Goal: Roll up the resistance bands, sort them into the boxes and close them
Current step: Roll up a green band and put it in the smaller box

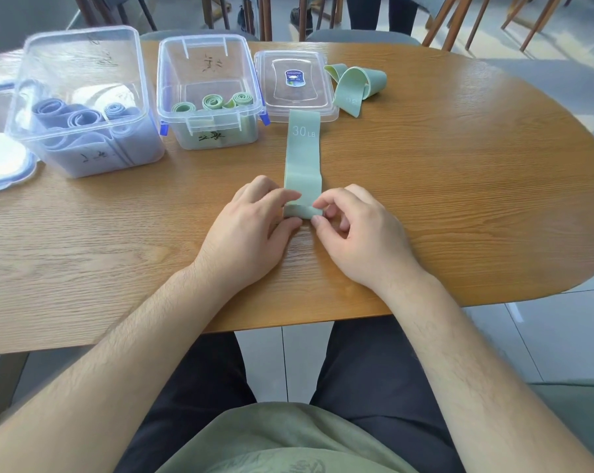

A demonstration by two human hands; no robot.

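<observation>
A green resistance band marked "30 LB" (303, 155) lies flat on the wooden table (459, 172), stretched away from me. Its near end is folded into a small roll. My left hand (251, 230) and my right hand (353, 230) pinch that roll from either side. A second green band (355, 85) lies loose and crumpled at the back right. The middle clear box (206, 93) holds three rolled green bands. The left clear box (80, 100) holds rolled blue bands.
A clear lid (295, 85) with a blue sticker lies beside the middle box, under the far end of the flat band. Another lid (1, 162) rests at the left table edge. Chairs and someone's legs stand beyond the table.
</observation>
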